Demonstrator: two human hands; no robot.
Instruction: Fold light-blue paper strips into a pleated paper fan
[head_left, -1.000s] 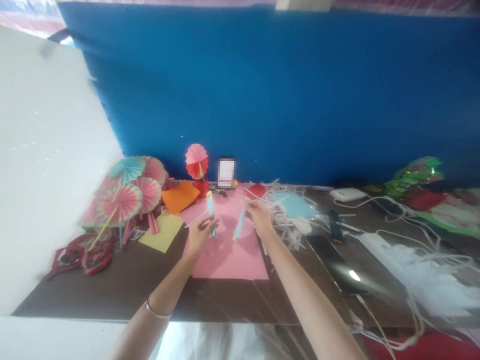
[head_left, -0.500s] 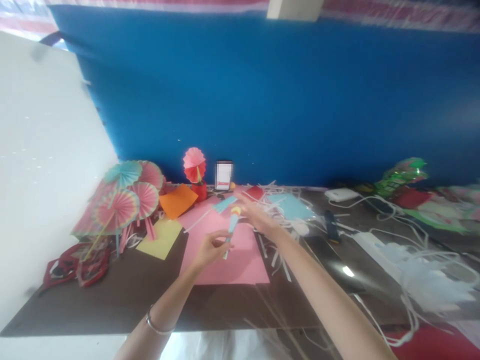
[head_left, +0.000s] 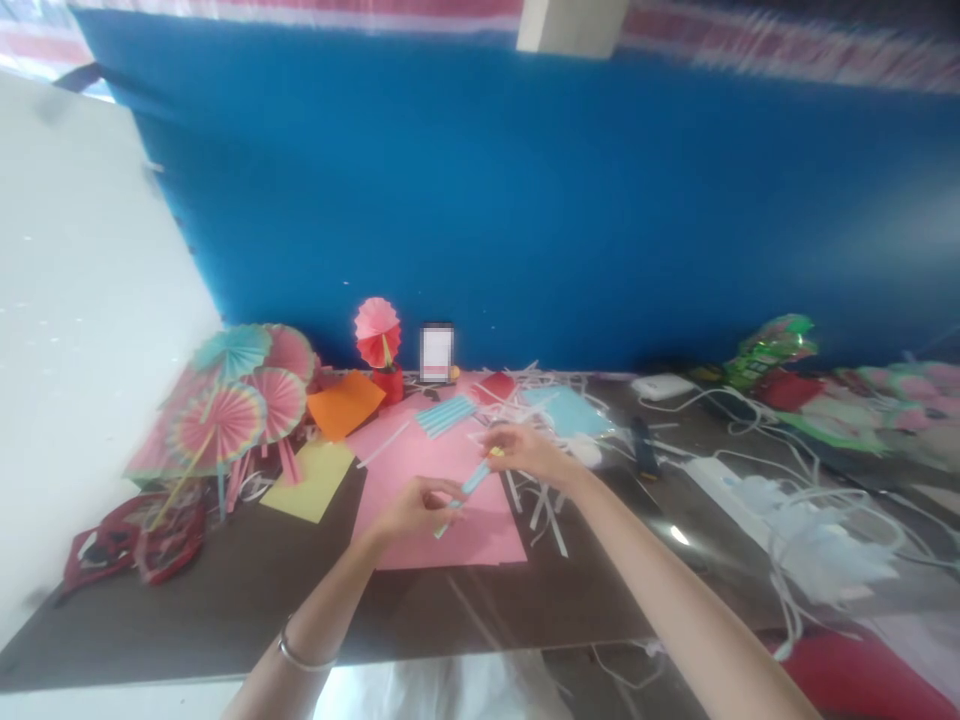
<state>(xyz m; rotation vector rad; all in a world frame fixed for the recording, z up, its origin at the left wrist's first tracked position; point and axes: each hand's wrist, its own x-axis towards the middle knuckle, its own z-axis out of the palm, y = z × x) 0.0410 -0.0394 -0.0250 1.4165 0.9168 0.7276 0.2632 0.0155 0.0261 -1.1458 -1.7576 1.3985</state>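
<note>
Two hands on one folded strip [head_left: 474, 479], left hand [head_left: 421, 508] and right hand [head_left: 534, 452] both pinching; pleated blue piece [head_left: 445, 415] now released onto pink paper [head_left: 480, 535].

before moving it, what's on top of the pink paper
Pleated blue paper at its back, a thin white strip at left; left hand and right hand hold a folded blue strip above, hiding what's beneath.

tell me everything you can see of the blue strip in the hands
The blue strip is pale blue, narrow and straight, with yellow at its far end; it looks like folded paper. It is held at a slant over the pink sheet, its near end to the left. The left hand grips its lower part, and the right hand pinches the far end. Blur hides any finer folds.
</note>
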